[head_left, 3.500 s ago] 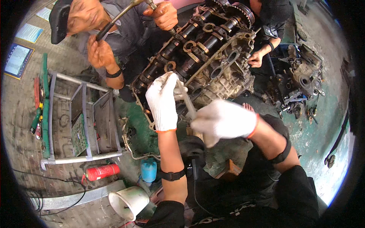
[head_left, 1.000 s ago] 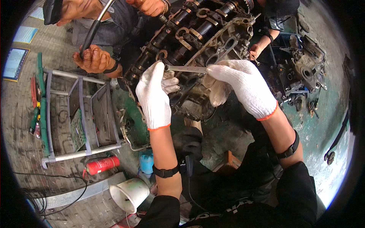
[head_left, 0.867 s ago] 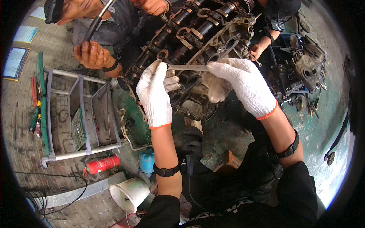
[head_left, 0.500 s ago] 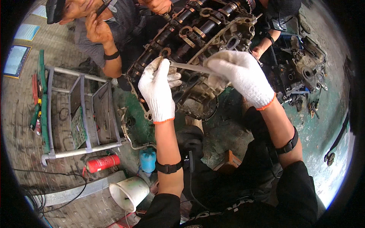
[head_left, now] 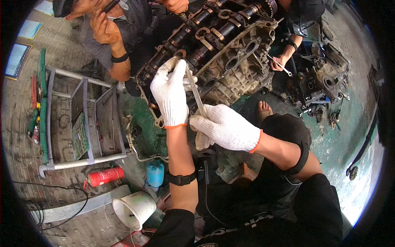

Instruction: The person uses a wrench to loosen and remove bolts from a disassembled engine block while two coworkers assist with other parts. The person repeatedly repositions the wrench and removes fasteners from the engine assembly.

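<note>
White-gloved with orange cuffs, both of my hands are on one slim silver wrench (head_left: 195,91) over an engine (head_left: 242,61) with exposed shafts and bearing caps. My left hand (head_left: 170,92) is closed at the wrench's far end, against the near left side of the engine; its fingers hide the wrench head and whatever that end sits on. Lower and to the right, my right hand (head_left: 226,126) grips the near end of the handle, in front of the engine's ribbed side.
At upper left a co-worker's raised hand (head_left: 105,29) is near the engine. Another co-worker's hand (head_left: 280,62) holds a spanner (head_left: 286,71) at right, beside dismantled engine parts (head_left: 325,78). A metal frame (head_left: 84,119), fire extinguisher (head_left: 105,177), blue bottle (head_left: 155,174) and white bucket (head_left: 135,210) stand left.
My right hand has swung the wrench handle down toward me, from pointing right to pointing nearly at my body. My left hand stays at the far end. A spanner now shows in the right co-worker's hand.
</note>
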Demonstrator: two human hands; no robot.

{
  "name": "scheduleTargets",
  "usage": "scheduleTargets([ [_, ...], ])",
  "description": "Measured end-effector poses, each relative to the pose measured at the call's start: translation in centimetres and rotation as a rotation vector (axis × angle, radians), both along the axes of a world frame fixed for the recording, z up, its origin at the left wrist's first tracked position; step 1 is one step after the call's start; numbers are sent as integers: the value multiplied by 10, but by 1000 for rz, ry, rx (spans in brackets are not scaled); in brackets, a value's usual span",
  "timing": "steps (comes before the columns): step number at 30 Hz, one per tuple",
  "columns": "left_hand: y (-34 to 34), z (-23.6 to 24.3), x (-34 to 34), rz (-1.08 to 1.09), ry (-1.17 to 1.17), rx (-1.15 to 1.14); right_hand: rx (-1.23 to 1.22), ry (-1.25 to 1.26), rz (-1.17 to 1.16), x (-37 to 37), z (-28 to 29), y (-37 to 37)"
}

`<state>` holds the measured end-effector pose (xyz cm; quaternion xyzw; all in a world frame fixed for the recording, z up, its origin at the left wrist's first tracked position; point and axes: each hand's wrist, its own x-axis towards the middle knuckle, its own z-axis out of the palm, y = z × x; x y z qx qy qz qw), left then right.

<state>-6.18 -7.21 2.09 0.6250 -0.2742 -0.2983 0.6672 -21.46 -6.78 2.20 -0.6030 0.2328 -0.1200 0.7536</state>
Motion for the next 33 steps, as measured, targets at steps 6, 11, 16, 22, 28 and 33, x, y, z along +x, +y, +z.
scheduleTargets([
  [6, 11, 7, 1, 118, 30, -262, -221, -112, 142, -15, 6, -9],
  [11, 13, 7, 7, 173, 55, -192, -79, 26, -91, -23, 21, -32],
  [16, 9, 1, 3, 131, 14, -97, -14, -71, -318, -29, 21, -49],
  [22, 5, -3, -2, 72, 44, -55, -40, -90, -417, -29, 15, -54],
  [28, 0, -4, -1, 47, 29, 1, -142, -87, -453, -31, 12, -57],
  [33, 0, -3, 2, 14, 51, -9, -139, -122, -528, -32, 16, -58],
])
